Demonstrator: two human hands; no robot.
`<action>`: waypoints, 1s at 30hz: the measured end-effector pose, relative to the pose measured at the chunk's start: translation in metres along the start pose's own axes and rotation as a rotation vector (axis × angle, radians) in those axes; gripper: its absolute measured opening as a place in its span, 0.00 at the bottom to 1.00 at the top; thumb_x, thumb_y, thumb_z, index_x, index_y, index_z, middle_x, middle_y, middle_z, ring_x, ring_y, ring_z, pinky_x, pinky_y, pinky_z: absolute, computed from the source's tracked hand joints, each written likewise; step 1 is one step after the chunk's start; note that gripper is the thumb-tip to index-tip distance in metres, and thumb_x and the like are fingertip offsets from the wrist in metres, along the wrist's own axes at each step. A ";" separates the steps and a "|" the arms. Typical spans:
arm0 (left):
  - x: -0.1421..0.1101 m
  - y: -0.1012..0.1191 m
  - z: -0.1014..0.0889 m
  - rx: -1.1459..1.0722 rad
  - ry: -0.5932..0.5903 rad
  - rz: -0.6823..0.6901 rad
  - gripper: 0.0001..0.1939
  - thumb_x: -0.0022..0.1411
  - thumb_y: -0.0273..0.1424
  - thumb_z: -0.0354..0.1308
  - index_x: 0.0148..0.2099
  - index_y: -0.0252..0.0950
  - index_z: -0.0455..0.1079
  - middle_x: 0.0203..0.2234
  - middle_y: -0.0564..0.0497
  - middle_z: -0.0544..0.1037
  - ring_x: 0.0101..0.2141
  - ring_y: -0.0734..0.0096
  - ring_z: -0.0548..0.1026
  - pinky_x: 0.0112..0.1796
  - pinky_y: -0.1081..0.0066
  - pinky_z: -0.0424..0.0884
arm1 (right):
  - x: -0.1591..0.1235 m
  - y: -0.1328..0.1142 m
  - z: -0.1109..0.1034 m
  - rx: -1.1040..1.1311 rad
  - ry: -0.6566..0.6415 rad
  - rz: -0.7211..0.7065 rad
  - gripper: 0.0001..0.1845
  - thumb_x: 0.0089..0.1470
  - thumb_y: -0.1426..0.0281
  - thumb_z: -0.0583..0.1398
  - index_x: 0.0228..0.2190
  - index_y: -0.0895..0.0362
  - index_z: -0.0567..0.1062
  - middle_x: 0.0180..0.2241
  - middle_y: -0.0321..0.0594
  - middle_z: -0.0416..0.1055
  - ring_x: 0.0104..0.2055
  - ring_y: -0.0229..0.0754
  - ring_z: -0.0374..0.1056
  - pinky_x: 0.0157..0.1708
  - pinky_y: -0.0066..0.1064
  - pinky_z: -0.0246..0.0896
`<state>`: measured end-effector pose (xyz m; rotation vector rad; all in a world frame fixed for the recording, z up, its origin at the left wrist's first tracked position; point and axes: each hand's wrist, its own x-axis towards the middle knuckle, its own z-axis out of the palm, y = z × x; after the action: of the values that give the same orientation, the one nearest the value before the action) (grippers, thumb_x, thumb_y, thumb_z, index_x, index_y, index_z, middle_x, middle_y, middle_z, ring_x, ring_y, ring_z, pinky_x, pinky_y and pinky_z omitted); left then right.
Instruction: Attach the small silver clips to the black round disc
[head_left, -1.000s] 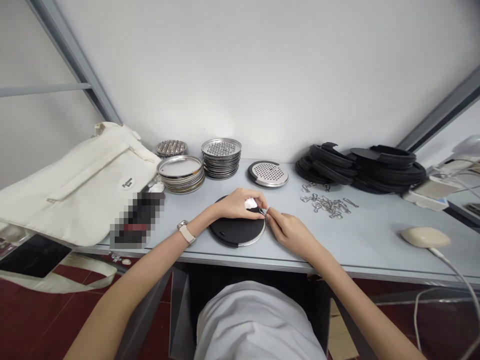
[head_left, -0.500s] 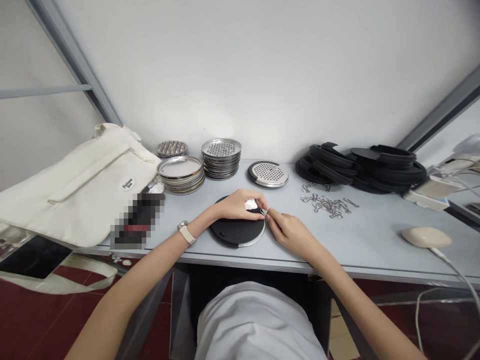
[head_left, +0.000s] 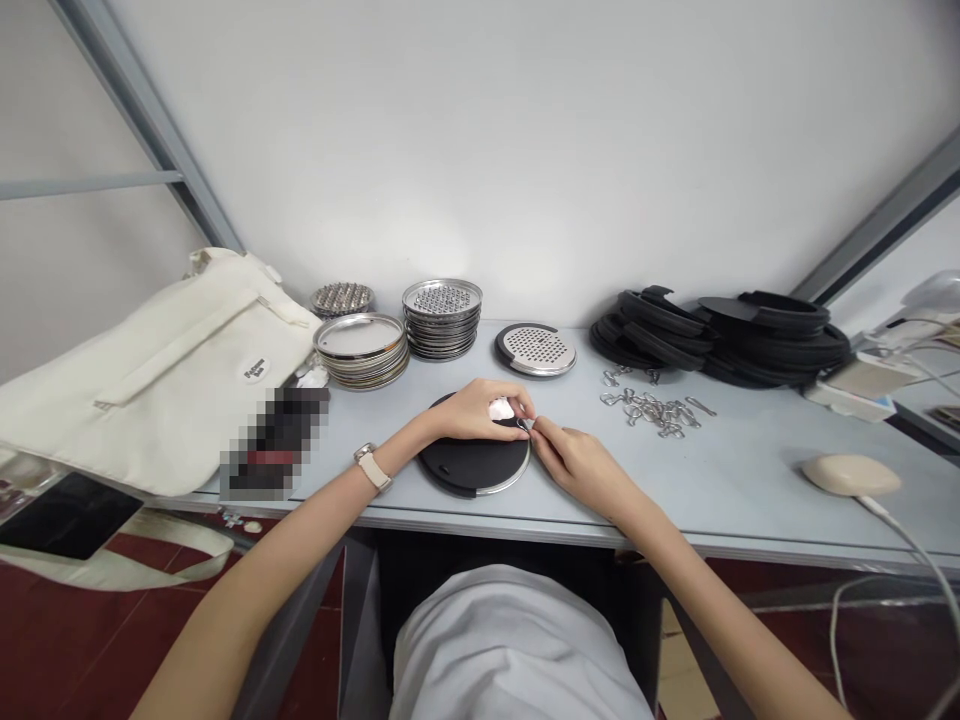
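Observation:
My left hand arches over a round black disc with a silver rim, which lies flat near the table's front edge. Its thumb and fingertips close around a small metal wire clip at the disc's right side. From the right, my right hand pinches the same clip between thumb and index finger. A crumpled white piece shows inside the curl of my left hand; whether it is gripped or just lies there, I cannot tell. The hands hide part of the clip and the disc's far edge.
Behind stand stacked metal grater discs, stacked plain metal discs and a perforated disc. Loose wire clips lie before black rings. A cream bag is at left, a corded cream device at right.
The fingers have shifted very slightly around the wire clip. Both hands otherwise keep their place, and the disc has not visibly moved.

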<state>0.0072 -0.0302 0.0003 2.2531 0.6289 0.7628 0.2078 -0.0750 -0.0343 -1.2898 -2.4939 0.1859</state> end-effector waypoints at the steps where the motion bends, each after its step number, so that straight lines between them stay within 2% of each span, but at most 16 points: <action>1: 0.000 0.000 0.000 0.001 0.000 -0.001 0.12 0.51 0.29 0.62 0.40 0.32 0.70 0.34 0.49 0.76 0.37 0.72 0.74 0.41 0.73 0.67 | 0.000 0.000 0.000 -0.001 0.000 0.001 0.13 0.63 0.66 0.42 0.37 0.55 0.65 0.24 0.38 0.71 0.23 0.40 0.66 0.25 0.27 0.49; 7: -0.001 0.002 0.000 -0.001 0.014 -0.014 0.12 0.51 0.32 0.63 0.38 0.32 0.71 0.33 0.49 0.77 0.36 0.72 0.74 0.40 0.74 0.67 | 0.000 0.000 0.000 -0.014 0.001 -0.008 0.13 0.63 0.66 0.42 0.35 0.55 0.64 0.23 0.37 0.70 0.22 0.39 0.65 0.24 0.27 0.48; 18: 0.000 0.008 -0.001 0.016 0.001 -0.045 0.10 0.51 0.30 0.62 0.37 0.32 0.71 0.33 0.49 0.77 0.35 0.72 0.74 0.41 0.74 0.67 | 0.000 0.000 0.000 -0.021 -0.004 -0.008 0.14 0.63 0.66 0.42 0.35 0.55 0.64 0.23 0.38 0.70 0.23 0.39 0.64 0.24 0.27 0.48; 30: -0.001 0.005 -0.001 -0.005 -0.005 -0.008 0.10 0.52 0.29 0.62 0.37 0.32 0.72 0.33 0.49 0.77 0.36 0.73 0.74 0.41 0.74 0.67 | -0.001 0.000 0.000 -0.022 -0.007 -0.007 0.13 0.63 0.66 0.42 0.35 0.55 0.64 0.24 0.38 0.70 0.23 0.39 0.64 0.25 0.27 0.47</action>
<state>0.0071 -0.0331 0.0041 2.2460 0.6327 0.7537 0.2080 -0.0755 -0.0345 -1.2906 -2.5126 0.1616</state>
